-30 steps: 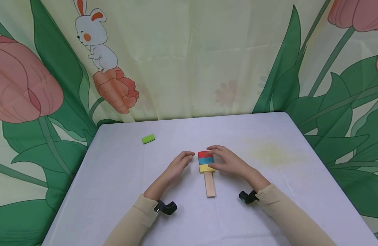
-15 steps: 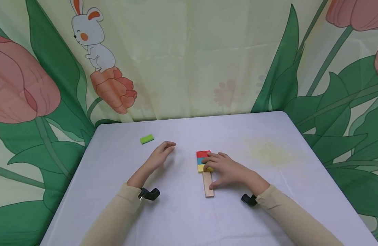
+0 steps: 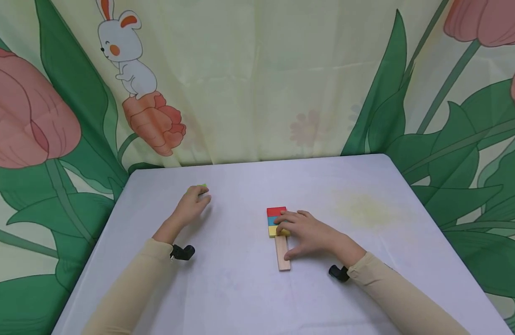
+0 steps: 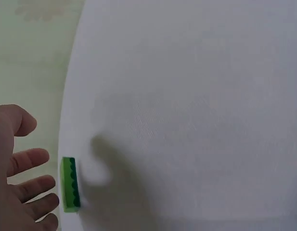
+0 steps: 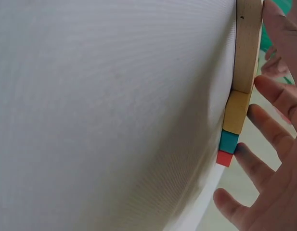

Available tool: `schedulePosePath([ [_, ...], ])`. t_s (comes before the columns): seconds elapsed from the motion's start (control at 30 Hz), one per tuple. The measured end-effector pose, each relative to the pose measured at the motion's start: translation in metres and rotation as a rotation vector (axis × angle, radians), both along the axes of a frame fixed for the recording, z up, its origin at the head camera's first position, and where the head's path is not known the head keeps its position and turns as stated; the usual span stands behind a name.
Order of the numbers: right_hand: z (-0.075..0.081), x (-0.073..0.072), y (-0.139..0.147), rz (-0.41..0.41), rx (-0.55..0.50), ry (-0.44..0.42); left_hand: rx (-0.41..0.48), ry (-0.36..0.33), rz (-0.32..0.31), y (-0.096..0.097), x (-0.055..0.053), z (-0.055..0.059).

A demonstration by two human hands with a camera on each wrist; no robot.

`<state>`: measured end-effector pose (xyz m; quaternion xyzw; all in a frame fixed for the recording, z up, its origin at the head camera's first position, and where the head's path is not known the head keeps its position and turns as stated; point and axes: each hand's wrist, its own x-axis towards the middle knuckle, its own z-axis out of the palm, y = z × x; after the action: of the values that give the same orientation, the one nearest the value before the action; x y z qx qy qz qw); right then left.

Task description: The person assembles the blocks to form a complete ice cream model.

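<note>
My left hand (image 3: 188, 204) reaches over a small green block (image 3: 203, 185) and hides most of it in the head view. The left wrist view shows the fingers spread and bent a little, tips close beside the green block (image 4: 70, 185), which has a darker scalloped side. My right hand (image 3: 311, 235) is spread over a row of blocks, its fingertips right at their tops. A red block (image 3: 276, 211), a blue block (image 3: 271, 220) and a yellow block (image 3: 272, 231) lie against one another. A plain wooden plank (image 3: 282, 258) continues from the yellow one, with the right thumb at its side.
A white cloth covers the table (image 3: 240, 288), with a pale yellow stain (image 3: 368, 209) at the right. Behind its far edge hangs a curtain (image 3: 240, 93) printed with tulips and a rabbit. Each wrist carries a small black camera (image 3: 183, 252).
My left hand has moved left and away from the block row to the green block. The right hand has shifted slightly toward me, its thumb coming down beside the plank, and now stays there.
</note>
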<state>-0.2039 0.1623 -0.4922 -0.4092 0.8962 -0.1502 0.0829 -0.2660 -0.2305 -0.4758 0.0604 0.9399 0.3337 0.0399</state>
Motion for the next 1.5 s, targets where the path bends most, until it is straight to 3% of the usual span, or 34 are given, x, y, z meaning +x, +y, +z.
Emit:
schedulePosePath([
  [0.2,0.000,0.000,0.000,-0.007,-0.013,-0.031,-0.203,0.064,0.055,-0.014,0.000,-0.014],
  [0.33,-0.001,0.001,0.000,-0.016,-0.023,-0.049,-0.261,0.085,0.047,-0.016,0.001,-0.019],
  [0.97,-0.003,0.002,0.001,-0.035,-0.025,-0.059,-0.316,0.071,0.042,-0.008,-0.001,-0.027],
  [1.5,0.000,0.003,0.000,-0.027,-0.029,-0.056,-0.308,0.085,-0.020,0.014,0.006,-0.021],
])
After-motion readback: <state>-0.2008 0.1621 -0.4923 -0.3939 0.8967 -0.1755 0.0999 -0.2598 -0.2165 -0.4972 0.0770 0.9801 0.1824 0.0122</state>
